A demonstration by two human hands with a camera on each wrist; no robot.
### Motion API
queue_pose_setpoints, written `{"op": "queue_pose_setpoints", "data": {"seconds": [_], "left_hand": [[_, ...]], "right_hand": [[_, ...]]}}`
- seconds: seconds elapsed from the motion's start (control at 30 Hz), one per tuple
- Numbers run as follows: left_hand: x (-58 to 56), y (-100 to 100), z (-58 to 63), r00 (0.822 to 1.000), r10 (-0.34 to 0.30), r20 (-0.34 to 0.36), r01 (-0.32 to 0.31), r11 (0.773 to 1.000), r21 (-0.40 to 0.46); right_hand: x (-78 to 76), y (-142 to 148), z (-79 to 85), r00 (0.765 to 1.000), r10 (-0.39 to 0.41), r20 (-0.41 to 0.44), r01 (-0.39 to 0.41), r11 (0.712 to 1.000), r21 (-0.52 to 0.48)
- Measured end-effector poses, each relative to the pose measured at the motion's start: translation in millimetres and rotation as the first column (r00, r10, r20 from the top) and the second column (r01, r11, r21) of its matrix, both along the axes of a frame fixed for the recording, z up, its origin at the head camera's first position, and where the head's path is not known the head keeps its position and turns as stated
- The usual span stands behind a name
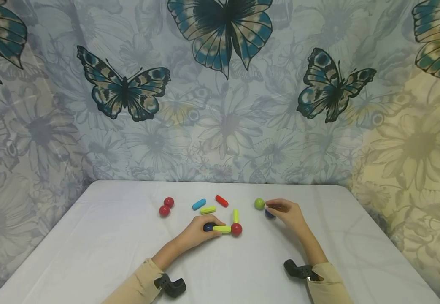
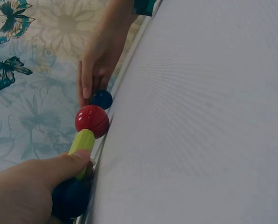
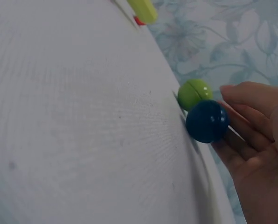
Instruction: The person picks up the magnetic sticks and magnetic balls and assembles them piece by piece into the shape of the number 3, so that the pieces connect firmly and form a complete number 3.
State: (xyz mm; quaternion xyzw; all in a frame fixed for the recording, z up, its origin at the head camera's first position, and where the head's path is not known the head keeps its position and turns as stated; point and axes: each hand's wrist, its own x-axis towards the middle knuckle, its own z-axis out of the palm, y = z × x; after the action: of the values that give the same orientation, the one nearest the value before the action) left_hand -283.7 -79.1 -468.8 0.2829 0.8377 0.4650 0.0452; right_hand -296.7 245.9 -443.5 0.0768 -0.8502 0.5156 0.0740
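Observation:
My left hand (image 1: 201, 228) pinches a yellow-green rod (image 1: 223, 229) by its end, beside a dark blue ball (image 1: 208, 227) partly covered by the fingers. A red ball (image 1: 236, 229) joins the rod's other end, and a second yellow-green rod (image 1: 236, 216) runs from it toward the back of the table. On the right, my right hand (image 1: 286, 211) has its fingers loosely extended beside another dark blue ball (image 3: 207, 121), with the thumb and fingers not closed round it. Just past that ball sits a green ball (image 1: 259, 204), close to the fingertips.
Two red balls (image 1: 164, 211) lie together at the left of the white table (image 1: 90, 245). Behind the left hand are a blue rod (image 1: 198, 204), a loose yellow-green rod (image 1: 207, 210) and a red rod (image 1: 221, 201). A butterfly-print cloth (image 1: 227, 139) hangs behind the table.

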Motion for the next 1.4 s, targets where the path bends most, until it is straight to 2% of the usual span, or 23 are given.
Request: {"op": "queue_pose_setpoints", "data": {"seconds": [0.23, 0.53, 0.73, 0.9, 1.23, 1.4], "left_hand": [[-0.5, 0.1, -0.4, 1.000, 0.003, 0.005, -0.003, 1.000, 0.000], [0.8, -0.3, -1.1, 1.000, 0.002, 0.001, -0.002, 1.000, 0.004], [0.0, 0.0, -2.0, 1.000, 0.007, -0.003, -0.007, 1.000, 0.002], [0.3, -0.2, -1.9, 1.000, -0.004, -0.020, 0.004, 1.000, 0.006], [-0.5, 0.1, -2.2, 1.000, -0.002, -0.008, 0.002, 1.000, 0.007], [0.1, 0.2, -2.0, 1.000, -0.004, -0.014, 0.004, 1.000, 0.013]], "right_hand": [[-4.1, 6.7, -8.2, 0.997, 0.055, -0.055, -0.053, 0.998, 0.039], [-4.4, 9.4, -11.1, 0.996, 0.067, -0.055, -0.065, 0.997, 0.030], [-3.4, 10.0, -9.5, 0.997, 0.046, -0.054, -0.046, 0.999, -0.001], [-2.2, 10.1, -9.3, 0.998, 0.000, -0.063, 0.000, 1.000, -0.003], [-2.5, 3.1, -4.3, 0.994, -0.103, -0.032, 0.096, 0.980, -0.174], [-3.3, -5.5, -1.4, 0.991, -0.129, -0.035, 0.119, 0.971, -0.206]]}}
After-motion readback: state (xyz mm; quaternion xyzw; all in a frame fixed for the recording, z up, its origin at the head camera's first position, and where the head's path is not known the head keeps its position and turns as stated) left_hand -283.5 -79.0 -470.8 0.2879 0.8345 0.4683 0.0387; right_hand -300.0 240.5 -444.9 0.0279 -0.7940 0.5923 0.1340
